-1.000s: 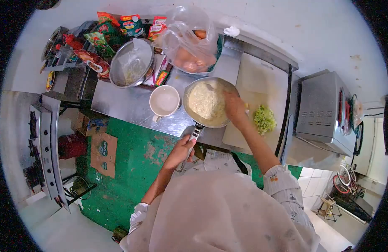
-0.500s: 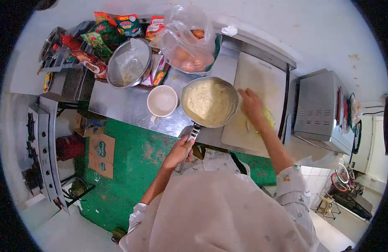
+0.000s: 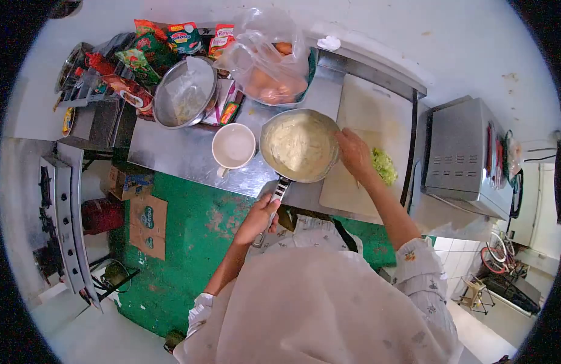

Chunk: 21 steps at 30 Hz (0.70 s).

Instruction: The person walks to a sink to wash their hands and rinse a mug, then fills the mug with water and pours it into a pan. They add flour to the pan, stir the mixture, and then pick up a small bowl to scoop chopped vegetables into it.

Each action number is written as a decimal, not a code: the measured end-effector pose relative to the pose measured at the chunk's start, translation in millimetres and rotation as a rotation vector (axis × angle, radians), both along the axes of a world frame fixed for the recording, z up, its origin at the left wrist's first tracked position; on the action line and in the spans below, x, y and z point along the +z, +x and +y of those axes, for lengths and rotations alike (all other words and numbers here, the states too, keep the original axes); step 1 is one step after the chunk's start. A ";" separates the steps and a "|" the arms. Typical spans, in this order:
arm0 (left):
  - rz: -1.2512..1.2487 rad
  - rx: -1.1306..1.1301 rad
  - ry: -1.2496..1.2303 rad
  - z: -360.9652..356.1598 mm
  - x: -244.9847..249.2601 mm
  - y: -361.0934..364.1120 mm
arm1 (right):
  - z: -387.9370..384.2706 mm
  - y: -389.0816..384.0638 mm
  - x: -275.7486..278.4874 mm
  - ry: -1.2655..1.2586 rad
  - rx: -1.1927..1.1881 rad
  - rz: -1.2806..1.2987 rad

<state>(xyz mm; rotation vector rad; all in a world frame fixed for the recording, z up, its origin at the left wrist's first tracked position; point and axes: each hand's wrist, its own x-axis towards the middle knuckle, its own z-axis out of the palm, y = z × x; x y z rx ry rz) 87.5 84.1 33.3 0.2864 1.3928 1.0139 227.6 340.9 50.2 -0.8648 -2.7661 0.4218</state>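
My left hand (image 3: 259,218) is closed round the handle of a metal saucepan (image 3: 266,138), which is at the counter's front edge. Thick pale batter (image 3: 300,142) fills the pan's bottom and coats its sides. My right hand (image 3: 354,151) is at the pan's right rim, fingers drawn together. What they hold, if anything, is hidden. Beside that hand, a pile of chopped green vegetable (image 3: 383,167) lies on a white cutting board (image 3: 368,100). Left of the pan stands a white mug (image 3: 233,145).
A metal bowl (image 3: 159,106) with a plastic bag inside stands at the back left, among colourful food packets (image 3: 184,37). Eggs show through a clear bag (image 3: 274,79) behind the pan. A silver oven (image 3: 459,158) is on the right, a gas stove (image 3: 65,224) on the left.
My right hand has moved left from over the cutting board to the pan's rim, uncovering more of the chopped greens. The left hand keeps its grip; the pan has shifted slightly left.
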 end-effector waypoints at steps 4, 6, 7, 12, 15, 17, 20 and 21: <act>0.019 -0.023 0.034 -0.1 5.5 -1.8 | -14.1 -17.0 -23.6 -0.007 -0.123 0.003; 0.032 -0.025 0.031 0.1 5.7 -1.3 | -34.5 -8.2 -16.3 -0.175 0.116 -0.229; 0.045 -0.029 0.027 -0.2 5.7 -1.5 | -38.7 -2.5 -9.3 -0.175 0.117 -0.230; 0.008 0.017 0.013 -0.9 5.2 1.0 | -8.2 19.8 7.9 0.003 0.197 -0.122; 0.021 0.003 -0.010 0.7 7.4 0.8 | 0.2 6.1 4.0 0.086 -0.029 -0.030; 0.032 -0.007 -0.032 0.9 7.9 -1.1 | -10.5 5.1 8.9 0.036 -0.076 -0.142; 0.027 -0.004 -0.011 1.0 6.3 -0.4 | -29.9 17.1 10.6 -0.063 -0.065 -0.344; 0.023 0.005 -0.022 0.9 6.3 -0.1 | -33.4 19.7 10.0 -0.114 -0.013 -0.427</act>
